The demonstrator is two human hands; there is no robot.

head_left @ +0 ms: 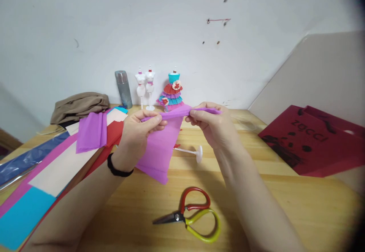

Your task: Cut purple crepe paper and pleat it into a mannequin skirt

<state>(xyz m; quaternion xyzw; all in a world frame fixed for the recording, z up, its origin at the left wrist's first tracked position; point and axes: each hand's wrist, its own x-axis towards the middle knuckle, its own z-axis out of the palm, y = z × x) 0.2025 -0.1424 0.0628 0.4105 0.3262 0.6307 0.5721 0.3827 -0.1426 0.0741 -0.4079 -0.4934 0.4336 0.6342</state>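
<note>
Between my two hands a folded strip of purple crepe paper (176, 114) is stretched over the table. My left hand (141, 124) pinches it near one end, thumb on top. Farther right, my right hand (209, 121) grips it with thumb and fingers, and a short end sticks out past the thumb. Behind and below the strip hangs a wide purple sheet (159, 149); whether the two are one piece I cannot tell. A white stand with a round base (199, 154) lies on its side, partly hidden by the sheet. Scissors (182, 216) with red and yellow handles lie nearest me.
Colored paper sheets (65, 168) are piled at left, beside a brown cloth (80, 107). A flask (123, 88), two white mannequins (145, 86) and a mannequin in a ruffled paper dress (172, 90) stand along the wall. A red paper bag (310, 141) lies at right.
</note>
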